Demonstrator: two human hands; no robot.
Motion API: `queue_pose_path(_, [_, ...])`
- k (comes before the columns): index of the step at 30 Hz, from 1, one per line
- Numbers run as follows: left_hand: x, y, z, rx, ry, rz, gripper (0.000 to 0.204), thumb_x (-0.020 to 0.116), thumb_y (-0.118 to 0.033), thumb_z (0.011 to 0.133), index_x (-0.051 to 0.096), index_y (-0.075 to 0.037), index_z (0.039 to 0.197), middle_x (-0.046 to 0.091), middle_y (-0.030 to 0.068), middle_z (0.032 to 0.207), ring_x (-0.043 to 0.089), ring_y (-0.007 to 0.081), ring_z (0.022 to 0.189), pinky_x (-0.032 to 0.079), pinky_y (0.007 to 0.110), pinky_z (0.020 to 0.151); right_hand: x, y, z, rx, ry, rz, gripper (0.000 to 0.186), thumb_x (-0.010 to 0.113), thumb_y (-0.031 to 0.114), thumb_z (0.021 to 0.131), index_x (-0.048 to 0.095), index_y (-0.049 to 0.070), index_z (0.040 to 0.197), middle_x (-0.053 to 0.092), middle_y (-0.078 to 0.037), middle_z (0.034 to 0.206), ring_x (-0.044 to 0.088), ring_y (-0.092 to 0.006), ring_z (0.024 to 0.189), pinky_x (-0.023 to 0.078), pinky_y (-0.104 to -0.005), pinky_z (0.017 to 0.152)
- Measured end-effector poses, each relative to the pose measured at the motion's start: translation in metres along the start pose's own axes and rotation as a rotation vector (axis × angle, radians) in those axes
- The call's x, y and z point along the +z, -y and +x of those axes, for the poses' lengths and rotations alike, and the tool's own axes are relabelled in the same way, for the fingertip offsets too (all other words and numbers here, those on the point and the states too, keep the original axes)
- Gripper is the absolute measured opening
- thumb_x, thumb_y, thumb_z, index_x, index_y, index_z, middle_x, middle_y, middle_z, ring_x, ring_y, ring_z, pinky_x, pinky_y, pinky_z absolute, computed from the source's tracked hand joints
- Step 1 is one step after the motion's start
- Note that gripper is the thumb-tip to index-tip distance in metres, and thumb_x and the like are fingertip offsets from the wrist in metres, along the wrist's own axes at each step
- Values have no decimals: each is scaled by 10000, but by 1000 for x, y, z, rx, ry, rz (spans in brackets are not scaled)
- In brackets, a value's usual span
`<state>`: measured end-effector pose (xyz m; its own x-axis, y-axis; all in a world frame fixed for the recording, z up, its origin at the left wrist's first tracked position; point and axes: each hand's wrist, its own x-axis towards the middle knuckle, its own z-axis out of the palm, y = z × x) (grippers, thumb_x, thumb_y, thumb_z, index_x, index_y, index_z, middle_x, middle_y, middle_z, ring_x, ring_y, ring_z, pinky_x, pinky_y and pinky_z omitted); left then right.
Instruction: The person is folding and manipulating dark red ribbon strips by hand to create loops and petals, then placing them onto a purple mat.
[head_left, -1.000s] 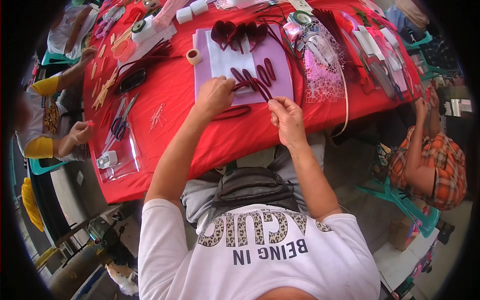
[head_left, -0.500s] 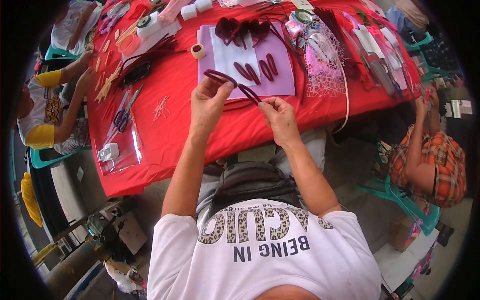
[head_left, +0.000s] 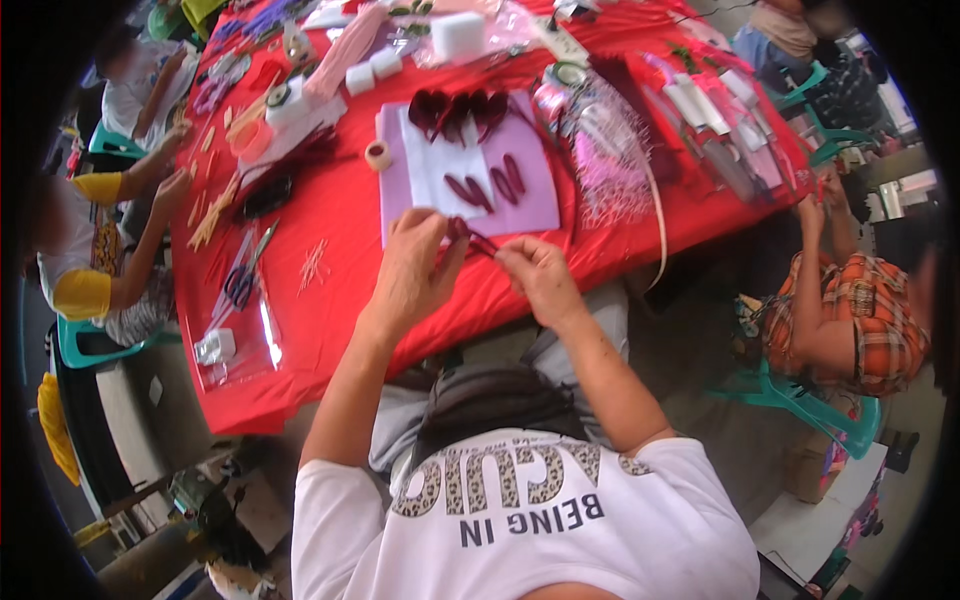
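Over the near edge of the red table point(head_left: 330, 330), the left hand point(head_left: 415, 270) and right hand point(head_left: 540, 280) are each pinching one end of a dark red strip point(head_left: 478, 240), keeping it taut just below the purple mat point(head_left: 540, 195) where similar pieces are lying.
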<state>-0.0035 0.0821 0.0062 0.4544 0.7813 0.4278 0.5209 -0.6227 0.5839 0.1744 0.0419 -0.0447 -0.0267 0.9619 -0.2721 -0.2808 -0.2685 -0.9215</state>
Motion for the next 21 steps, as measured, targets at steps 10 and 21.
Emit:
queue_pose_path(10, [-3,-4,4,-36,47,-3,71,564,-19,779,522,-7,834,565,120,768,553,290,806,405,383,723,-5,5,4,-26,111,-80,74,592,97,840,599,26,821,493,73,642,373,3,529,306,-173,459])
queue_pose_path(21, [13,13,-25,-610,-18,-928,92,563,-70,851,586,-9,915,619,36,836,589,110,778,497,283,714,-8,2,2,-21,217,-125,67,585,97,844,589,34,822,494,65,638,370,-1,515,293,-176,447])
